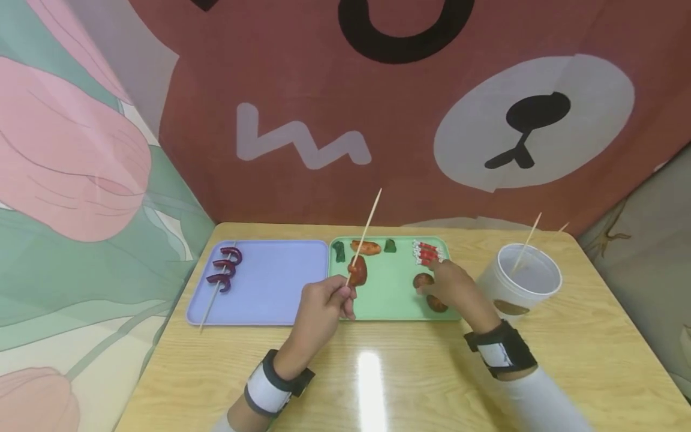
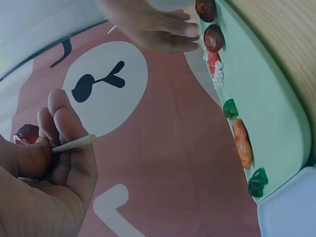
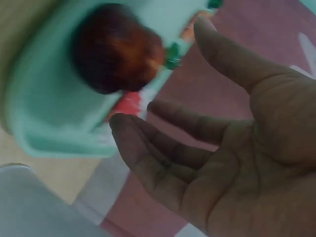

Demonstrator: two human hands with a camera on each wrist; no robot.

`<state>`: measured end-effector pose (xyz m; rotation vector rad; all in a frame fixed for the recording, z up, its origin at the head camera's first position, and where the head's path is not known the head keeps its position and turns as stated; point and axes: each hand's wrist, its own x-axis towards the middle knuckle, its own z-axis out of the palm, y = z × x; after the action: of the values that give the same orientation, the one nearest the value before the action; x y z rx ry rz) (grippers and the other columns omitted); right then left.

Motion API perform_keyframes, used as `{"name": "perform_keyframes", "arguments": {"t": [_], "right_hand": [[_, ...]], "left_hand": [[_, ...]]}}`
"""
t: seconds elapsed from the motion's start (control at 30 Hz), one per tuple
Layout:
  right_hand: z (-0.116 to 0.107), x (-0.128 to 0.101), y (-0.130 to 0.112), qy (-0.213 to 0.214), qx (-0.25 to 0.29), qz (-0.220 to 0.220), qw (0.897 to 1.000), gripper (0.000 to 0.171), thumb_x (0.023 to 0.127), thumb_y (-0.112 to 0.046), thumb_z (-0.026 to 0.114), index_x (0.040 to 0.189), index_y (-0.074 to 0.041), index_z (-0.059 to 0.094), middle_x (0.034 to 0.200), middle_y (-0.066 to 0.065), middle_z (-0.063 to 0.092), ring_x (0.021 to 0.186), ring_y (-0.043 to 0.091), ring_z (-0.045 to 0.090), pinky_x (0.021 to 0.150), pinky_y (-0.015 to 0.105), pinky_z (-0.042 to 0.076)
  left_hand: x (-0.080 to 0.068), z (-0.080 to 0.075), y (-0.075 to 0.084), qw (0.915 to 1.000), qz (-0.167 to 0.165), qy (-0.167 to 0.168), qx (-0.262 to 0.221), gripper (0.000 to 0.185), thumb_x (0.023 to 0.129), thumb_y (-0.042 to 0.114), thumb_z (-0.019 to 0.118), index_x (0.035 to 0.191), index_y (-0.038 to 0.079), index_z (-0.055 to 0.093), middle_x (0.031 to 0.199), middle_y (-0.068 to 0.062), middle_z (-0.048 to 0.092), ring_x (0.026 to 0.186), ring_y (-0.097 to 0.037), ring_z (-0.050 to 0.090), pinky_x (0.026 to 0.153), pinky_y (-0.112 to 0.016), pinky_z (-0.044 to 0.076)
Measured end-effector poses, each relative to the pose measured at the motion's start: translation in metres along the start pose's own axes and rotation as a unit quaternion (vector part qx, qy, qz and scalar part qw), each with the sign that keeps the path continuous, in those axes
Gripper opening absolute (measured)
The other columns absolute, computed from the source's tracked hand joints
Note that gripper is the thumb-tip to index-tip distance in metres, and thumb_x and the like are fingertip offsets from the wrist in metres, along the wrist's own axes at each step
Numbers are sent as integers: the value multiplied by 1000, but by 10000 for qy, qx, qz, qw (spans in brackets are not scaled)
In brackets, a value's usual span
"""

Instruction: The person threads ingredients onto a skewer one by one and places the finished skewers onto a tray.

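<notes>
Wooden table (image 1: 378, 372), bear-print backdrop (image 1: 410, 120); left hand (image 1: 318, 315) pinches skewer (image 1: 364, 234); right hand (image 1: 456, 288) empty, fingers relaxed.

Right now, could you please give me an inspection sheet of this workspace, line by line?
Surface: wooden table, glare spot near the front edge.
Job's things: green tray with a brown food piece and other pieces; skewer carrying one reddish piece.
Clutter: purple tray holding a finished skewer; white cup with spare sticks.
Hands: left hand pinches the skewer; right hand, fingers relaxed, reaches at the brown food piece, holding nothing.
Cables: nothing seen.
Surroundings: cartoon bear backdrop; floral cloth on the left.
</notes>
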<state>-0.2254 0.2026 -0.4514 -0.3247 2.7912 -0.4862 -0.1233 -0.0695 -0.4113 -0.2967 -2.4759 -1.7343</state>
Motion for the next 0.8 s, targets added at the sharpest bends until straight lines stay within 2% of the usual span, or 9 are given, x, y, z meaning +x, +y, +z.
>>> {"name": "perform_keyframes", "arguments": {"t": [0.1,0.17,0.3,0.37,0.47,0.57,0.7,0.8], "right_hand": [[10,2,5,-46,-222,326,9992,76,76,-41,79,127,9,51,115,29,56,104,43,57,84,53,51],[13,0,5,-36,-288,472,9985,75,72,-44,82,117,9,56,106,27,59,94,41,60,76,51,53],[19,-5,4,-171,-136,659,9976,58,66,-40,86,97,2,61,92,18,63,78,31,60,65,43,52],[21,-7,3,-164,-124,619,9979,44,69,-31,85,91,0,62,87,16,63,74,28,58,63,42,51],[25,-8,4,9,-225,458,9987,29,75,-19,78,90,1,64,85,16,63,73,28,59,64,42,52],[27,-8,6,329,-240,300,9987,20,80,-14,72,88,1,63,82,15,62,73,28,58,62,41,51],[19,-11,7,957,177,-85,9952,29,80,-17,73,100,0,64,81,10,64,76,26,61,65,40,51],[6,-15,6,1298,866,-577,9861,37,81,-21,75,113,-6,64,86,4,68,85,23,66,71,38,52]], "left_hand": [[-1,1,-1,10000,-21,-62,-56,22,97,5,54,76,6,63,58,-3,61,53,-19,64,52,-36,57],[-2,1,-1,10000,-36,-43,-62,22,97,5,54,76,6,63,59,-4,61,54,-19,65,53,-34,57],[-3,-1,-3,10000,-49,47,63,22,96,6,55,75,7,62,58,-3,61,54,-16,64,54,-32,58],[-4,-2,-3,10000,-51,40,58,22,96,6,55,75,8,63,58,-2,61,54,-16,64,55,-33,58],[-4,-3,-3,10000,-40,4,17,22,96,6,55,76,8,63,58,-1,61,55,-17,64,56,-35,58],[-5,-3,-2,10000,-54,-26,-6,22,96,5,55,76,8,63,58,-1,61,54,-17,64,55,-34,58],[-6,-1,-4,9999,-128,-100,-10,22,96,3,54,77,8,63,59,-2,61,54,-16,64,55,-30,58],[-7,1,-7,9996,-183,-190,-32,22,95,2,54,77,7,64,59,-3,61,54,-15,63,55,-29,58]]}}
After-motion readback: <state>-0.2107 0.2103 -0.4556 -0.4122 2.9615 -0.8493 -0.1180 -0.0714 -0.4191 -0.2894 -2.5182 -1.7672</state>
